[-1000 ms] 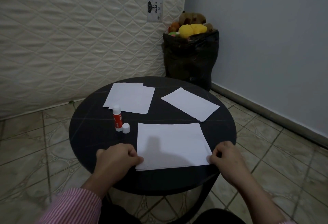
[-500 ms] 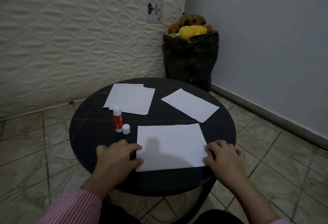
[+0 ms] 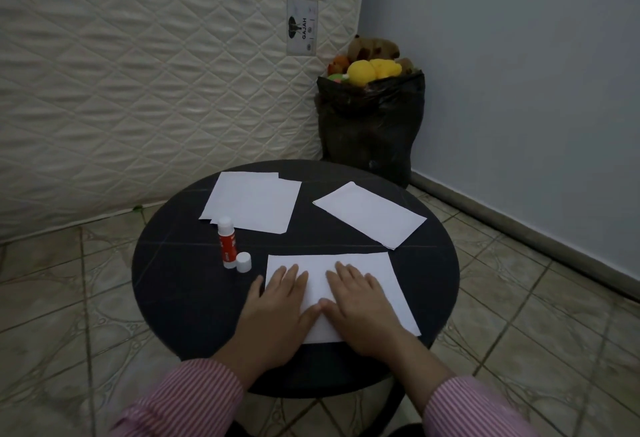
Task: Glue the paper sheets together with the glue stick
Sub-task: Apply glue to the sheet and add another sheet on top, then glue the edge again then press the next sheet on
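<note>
Left hand (image 3: 277,301): flat, fingers spread, pressing the near paper (image 3: 381,274).
Right hand (image 3: 360,305): flat too, same paper.
Glue stick (image 3: 227,242): upright, cap (image 3: 243,262) beside it.

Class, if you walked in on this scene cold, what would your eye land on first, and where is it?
Two hands, left hand and right hand, pressed flat on the nearest white sheet at the round black table's front edge. Left of it stands an uncapped glue stick, its cap beside it.

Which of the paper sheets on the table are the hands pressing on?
The nearest sheet, at the table's front edge: left hand and right hand lie flat on it. The far-left stack and far-right sheet lie untouched.
</note>
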